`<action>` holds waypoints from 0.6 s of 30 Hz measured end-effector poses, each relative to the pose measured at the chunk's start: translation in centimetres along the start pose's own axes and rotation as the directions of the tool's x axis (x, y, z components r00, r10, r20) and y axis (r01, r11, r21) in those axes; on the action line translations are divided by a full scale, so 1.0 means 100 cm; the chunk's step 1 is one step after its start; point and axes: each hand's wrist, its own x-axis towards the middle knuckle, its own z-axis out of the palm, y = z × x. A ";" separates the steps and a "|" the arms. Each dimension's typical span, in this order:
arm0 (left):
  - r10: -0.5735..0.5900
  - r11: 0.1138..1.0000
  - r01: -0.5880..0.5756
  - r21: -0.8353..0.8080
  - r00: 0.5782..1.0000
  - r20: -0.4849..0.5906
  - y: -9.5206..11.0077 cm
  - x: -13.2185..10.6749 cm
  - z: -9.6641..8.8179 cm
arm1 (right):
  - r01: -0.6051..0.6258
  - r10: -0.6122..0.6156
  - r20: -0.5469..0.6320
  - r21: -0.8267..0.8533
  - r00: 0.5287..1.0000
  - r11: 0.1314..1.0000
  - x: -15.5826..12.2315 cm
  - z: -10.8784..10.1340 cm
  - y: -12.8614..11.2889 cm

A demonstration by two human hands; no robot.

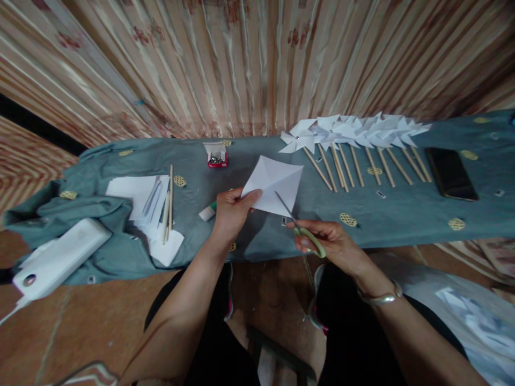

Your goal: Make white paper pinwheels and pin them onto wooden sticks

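- Pinching the left corner of a creased square white paper sheet (277, 174), my left hand (233, 212) steadies it over the middle of the table.
- Apart from it, my right hand (332, 239) is closed round metal scissors with pale green handles (298, 231). Their blades run from the near corner toward the centre; I cannot tell how deep the cut is.
- For a clean slit, I judge I should follow the crease, stop short of the centre and bend the sheet as little as possible.
- Beyond, the small red-and-white cardboard box of silvery metal pins (218, 159) shows no lettering I can read.
- On the grey-green cloth with yellow pineapples (406, 214), tiny printed label-like marks are too small to read.
- Farther right, beside white paper pinwheels on wooden sticks (354, 131), the black rectangular phone (451, 174) shows no legible brand.
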 end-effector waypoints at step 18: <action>-0.012 1.000 0.012 0.015 1.000 0.018 0.000 -0.002 0.000 | 0.019 -0.019 -0.006 0.030 1.000 0.999 0.001 0.003 0.000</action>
